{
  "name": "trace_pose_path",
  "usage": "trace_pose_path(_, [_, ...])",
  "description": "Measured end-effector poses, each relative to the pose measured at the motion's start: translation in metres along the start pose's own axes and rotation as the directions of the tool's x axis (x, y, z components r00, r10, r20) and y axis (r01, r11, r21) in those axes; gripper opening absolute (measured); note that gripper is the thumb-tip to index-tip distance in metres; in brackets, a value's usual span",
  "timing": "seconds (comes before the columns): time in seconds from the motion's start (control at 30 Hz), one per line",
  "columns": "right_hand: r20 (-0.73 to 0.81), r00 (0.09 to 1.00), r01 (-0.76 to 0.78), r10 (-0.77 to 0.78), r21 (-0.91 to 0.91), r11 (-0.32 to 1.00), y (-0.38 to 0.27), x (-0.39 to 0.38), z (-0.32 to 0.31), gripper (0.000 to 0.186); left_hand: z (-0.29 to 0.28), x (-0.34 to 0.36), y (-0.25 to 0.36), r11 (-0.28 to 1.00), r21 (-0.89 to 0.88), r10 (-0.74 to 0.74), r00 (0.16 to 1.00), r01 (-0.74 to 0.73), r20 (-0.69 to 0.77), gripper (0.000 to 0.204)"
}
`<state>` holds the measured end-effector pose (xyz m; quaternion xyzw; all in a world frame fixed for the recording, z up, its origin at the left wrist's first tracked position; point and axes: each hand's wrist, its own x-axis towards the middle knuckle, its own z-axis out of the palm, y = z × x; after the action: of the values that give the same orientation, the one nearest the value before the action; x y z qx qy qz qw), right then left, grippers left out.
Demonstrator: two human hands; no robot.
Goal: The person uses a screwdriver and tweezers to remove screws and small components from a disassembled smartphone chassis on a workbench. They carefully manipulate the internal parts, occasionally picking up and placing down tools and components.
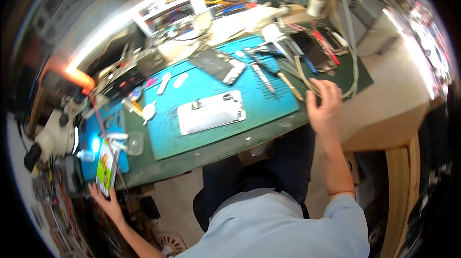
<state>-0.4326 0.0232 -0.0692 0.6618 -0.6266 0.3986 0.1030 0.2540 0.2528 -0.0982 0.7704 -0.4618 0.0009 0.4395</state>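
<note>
My left hand (104,199) is at the bench's far left, thumb and fingers on the lower end of a flat device with a bright green front (104,165). My right hand (324,102) is at the mat's right, fingers apart and curved, beside a pale curved cord (303,68) and a wooden-handled tool (289,84). A white phone housing (201,118) lies on the large blue mat (173,143); above it rests a dark, opened phone (211,66). A tweezer-like tool and other hand tools (261,76) lie at the mat's upper right.
A white microscope (60,130) and lit orange lamp (81,78) stand at the left, with a smaller blue mat (117,114). Phones and tools (317,51) crowd the back right, and shelves of tools (225,1) line the back. A beige surface (389,90) adjoins at right.
</note>
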Motion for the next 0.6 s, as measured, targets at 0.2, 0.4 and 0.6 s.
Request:
trace_pose_path(0.2, [0.161,0.984,-0.074,0.075,-0.012,0.997,0.018,0.006,0.003,0.028,0.007,-0.006,0.023,0.999,-0.027,-0.021,0.999,0.020,-0.029,0.089])
trace_pose_path(0.4, [0.001,0.999,0.037,-0.037,-0.008,0.999,0.028,0.007,0.008,0.024,0.006,-0.007,0.042,0.997,0.074,-0.025,1.000,0.026,-0.017,0.095])
trace_pose_path(0.6, [-0.172,0.984,-0.028,0.038,0.059,0.998,0.031,0.016,-0.001,0.025,0.011,-0.004,0.044,0.990,0.125,-0.064,0.998,0.066,-0.019,0.095])
